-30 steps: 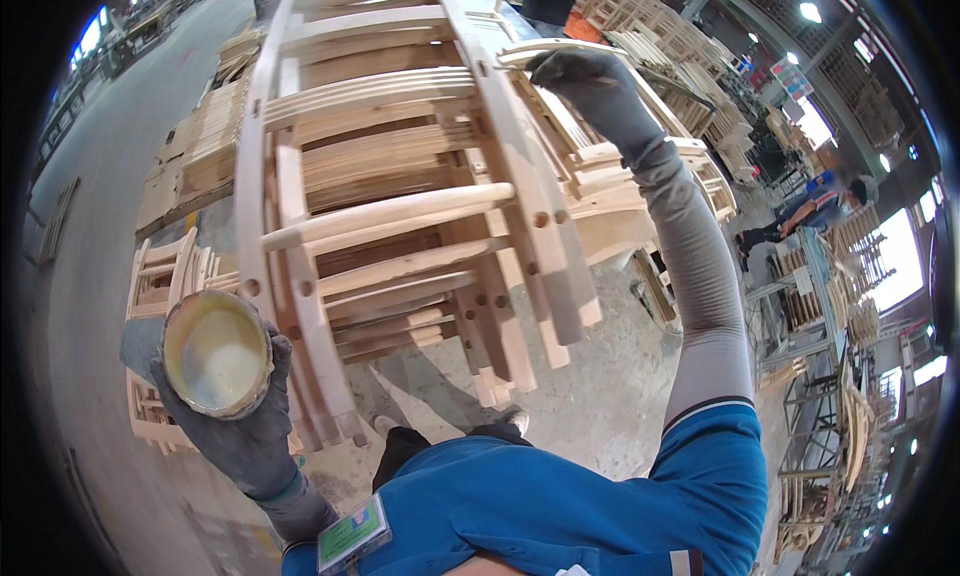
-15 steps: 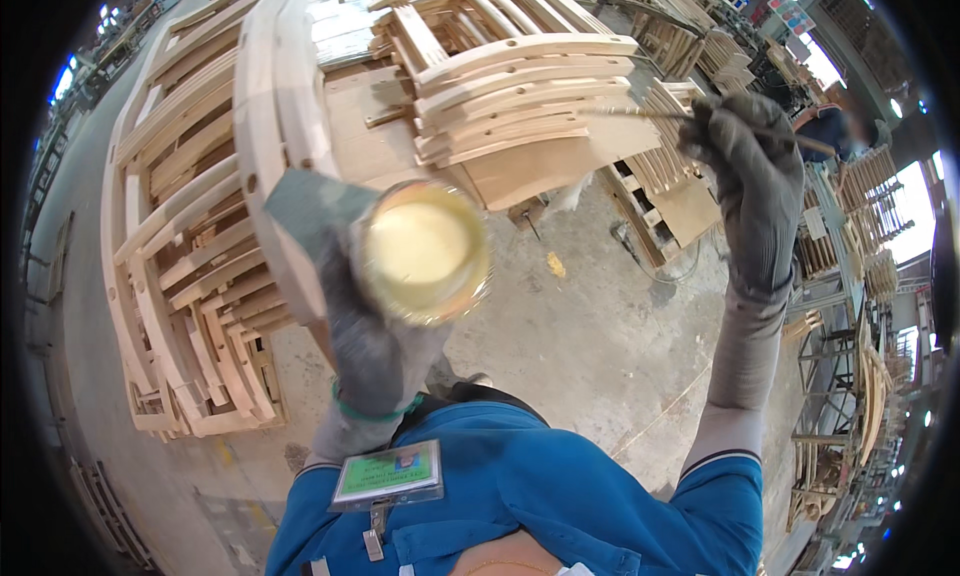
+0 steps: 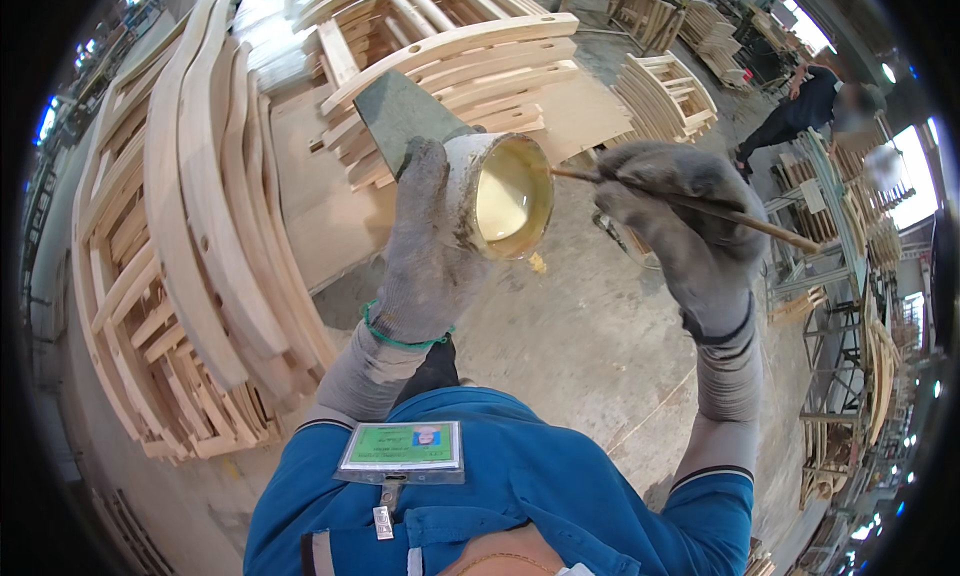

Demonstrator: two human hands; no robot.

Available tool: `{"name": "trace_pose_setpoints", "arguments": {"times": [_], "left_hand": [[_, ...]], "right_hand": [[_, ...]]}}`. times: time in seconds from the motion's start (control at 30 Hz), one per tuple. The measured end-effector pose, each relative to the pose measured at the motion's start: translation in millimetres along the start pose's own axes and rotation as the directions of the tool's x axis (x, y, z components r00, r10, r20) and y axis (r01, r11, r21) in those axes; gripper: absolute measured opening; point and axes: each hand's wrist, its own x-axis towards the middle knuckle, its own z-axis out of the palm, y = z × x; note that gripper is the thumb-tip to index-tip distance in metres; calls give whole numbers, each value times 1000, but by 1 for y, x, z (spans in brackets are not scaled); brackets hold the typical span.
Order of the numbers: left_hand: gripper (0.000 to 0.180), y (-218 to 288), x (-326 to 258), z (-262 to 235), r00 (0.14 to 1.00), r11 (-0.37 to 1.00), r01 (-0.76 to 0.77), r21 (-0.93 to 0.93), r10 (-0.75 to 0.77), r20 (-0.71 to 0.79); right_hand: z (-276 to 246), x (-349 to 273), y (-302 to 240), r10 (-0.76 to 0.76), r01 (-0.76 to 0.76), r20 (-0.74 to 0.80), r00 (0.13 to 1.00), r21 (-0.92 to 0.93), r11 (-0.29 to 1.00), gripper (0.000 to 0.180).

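Note:
My left hand (image 3: 425, 251), in a grey work glove, is wrapped round a round white pot (image 3: 464, 181) with dried drips on its side. The pot is tilted, its mouth turned to the right, and pale cream liquid (image 3: 502, 204) shows inside. A flat grey-green sheet (image 3: 402, 124) sticks out beyond the fingers of the same hand. In my right hand (image 3: 695, 216), also gloved, a thin brown stick (image 3: 775, 230) is pinched. Its front end reaches the pot's right rim; whether the tip is inside, I cannot tell.
Curved wooden frames (image 3: 210, 206) stand stacked on the left. More wooden frames (image 3: 470, 51) lie piled on a board ahead, with another stack (image 3: 665, 96) beyond. Another person (image 3: 805, 106) is at the far right, near racks of wooden parts. Concrete floor (image 3: 560, 376) lies below.
My right hand has come down and left, bringing the stick to the pot. The pot has moved right and up and turned its mouth toward the stick. The view has shifted somewhat.

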Motion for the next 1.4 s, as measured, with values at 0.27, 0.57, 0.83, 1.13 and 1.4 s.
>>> {"name": "trace_pose_setpoints", "arguments": {"times": [0.27,0.57,0.83,1.13,1.4], "left_hand": [[45,4,108,-28,927,856,-374,358,362,103],[53,59,205,-46,965,966,-252,58,256,-65],[55,88,236,-65,970,983,-171,69,180,-165],[55,122,225,-102,791,840,-509,190,543,-280],[57,145,184,-114,568,697,-563,445,717,-403]], "right_hand": [[9,26,70,197,-213,-286,938,-26,977,16],[16,88,135,220,-46,-386,896,411,911,20],[22,131,193,406,-185,-284,868,575,797,19],[8,241,229,463,-462,74,883,303,833,17],[49,285,273,144,-102,558,817,-107,989,20]]}}
